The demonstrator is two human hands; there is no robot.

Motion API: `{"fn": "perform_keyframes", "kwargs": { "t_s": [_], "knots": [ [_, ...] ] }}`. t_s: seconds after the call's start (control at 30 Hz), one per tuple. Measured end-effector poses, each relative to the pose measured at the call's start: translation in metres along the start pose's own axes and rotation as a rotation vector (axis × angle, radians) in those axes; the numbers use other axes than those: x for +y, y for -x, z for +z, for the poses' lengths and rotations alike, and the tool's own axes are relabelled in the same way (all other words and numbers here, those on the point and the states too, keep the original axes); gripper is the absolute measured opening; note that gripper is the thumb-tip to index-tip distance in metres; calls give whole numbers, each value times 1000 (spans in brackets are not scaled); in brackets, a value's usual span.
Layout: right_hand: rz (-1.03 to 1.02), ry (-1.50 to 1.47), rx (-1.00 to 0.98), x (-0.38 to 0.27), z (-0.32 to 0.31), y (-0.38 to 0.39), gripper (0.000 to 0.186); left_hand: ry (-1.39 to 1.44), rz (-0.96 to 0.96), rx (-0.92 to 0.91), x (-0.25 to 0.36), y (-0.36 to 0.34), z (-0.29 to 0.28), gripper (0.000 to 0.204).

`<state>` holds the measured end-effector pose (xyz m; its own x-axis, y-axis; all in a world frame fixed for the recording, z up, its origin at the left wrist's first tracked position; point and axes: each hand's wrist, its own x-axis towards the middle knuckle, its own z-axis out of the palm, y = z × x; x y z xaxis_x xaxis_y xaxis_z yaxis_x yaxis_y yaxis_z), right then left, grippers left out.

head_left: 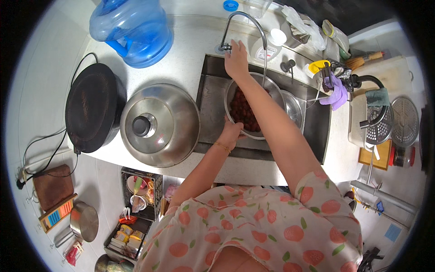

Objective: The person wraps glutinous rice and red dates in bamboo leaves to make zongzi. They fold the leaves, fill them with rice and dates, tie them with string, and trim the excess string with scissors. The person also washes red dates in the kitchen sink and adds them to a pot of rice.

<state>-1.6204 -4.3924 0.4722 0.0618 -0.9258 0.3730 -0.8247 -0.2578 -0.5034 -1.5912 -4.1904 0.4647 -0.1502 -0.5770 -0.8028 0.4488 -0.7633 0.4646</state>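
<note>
While my left hand (232, 134) pinches the rim of a round silvery metal bowl (275, 93), my right hand (237, 59), fingers slightly parted, is at a curved chrome tap (262, 34), grip unclear; small dark-red fruits (241, 108) lie in the bowl, inside the grey steel sink (212, 93).

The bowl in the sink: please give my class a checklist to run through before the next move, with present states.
1. Bowl within the sink: ok.
2. Left hand holding the bowl's near-left rim: ok.
3. Right hand at the tap's base: ok; firm grip there, cannot tell.
4. Spout above the bowl: ok.
5. Red fruit in full view: not ok, the right forearm covers part.
6. Fruit clean: cannot tell.
</note>
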Motion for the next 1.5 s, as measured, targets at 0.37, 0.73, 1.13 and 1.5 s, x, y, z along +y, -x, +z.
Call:
{"fn": "perform_keyframes", "kwargs": {
  "t_s": [0.37,0.73,1.13,1.5],
  "knots": [
    [466,-533,-132,18,-7,-17,34,-164,79,-16,0,8,-9,87],
    [71,-178,-187,86,-108,177,65,-444,357,-9,29,55,3,90],
    [154,-459,135,57,-79,171,72,-1005,726,85,55,60,10,88],
    [257,-599,184,36,-73,162,74,-1326,777,165,82,82,36,88]
  ]
}}
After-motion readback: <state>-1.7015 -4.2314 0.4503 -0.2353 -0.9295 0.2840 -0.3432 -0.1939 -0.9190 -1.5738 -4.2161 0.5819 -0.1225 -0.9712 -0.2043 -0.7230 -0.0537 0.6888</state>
